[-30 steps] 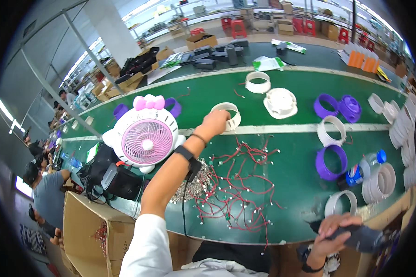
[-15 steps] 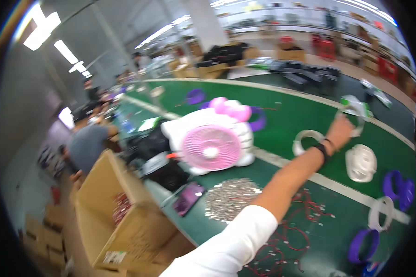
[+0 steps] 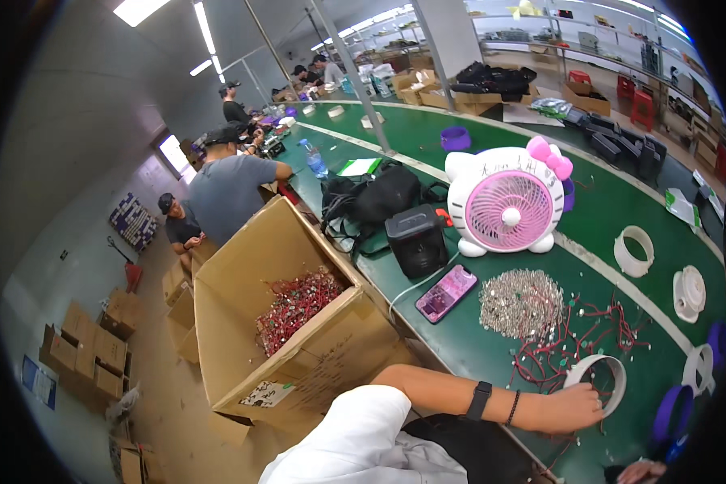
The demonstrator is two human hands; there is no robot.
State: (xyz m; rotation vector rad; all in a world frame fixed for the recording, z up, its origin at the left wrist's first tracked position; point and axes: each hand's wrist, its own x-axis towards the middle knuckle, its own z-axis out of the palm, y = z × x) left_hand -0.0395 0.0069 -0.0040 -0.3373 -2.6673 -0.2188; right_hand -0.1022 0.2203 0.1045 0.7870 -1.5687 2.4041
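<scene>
Nearest, in front and right of the fan [image 3: 506, 211], the right hand [image 3: 642, 470] is mostly cut off, its grip impossible to tell. The left hand [image 3: 577, 409], also front-right of the fan, holds a white ring [image 3: 619, 385]. Red wires [image 3: 540, 361] and a metal-parts heap [image 3: 522, 302] lie before the fan; a purple ring [image 3: 455, 139] stands behind its left side.

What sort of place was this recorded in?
Probably an assembly workshop: a long green workbench runs down the room, a heap of small silvery parts sits by loose red wires, and other people, one in a grey shirt, are along the bench.
</scene>
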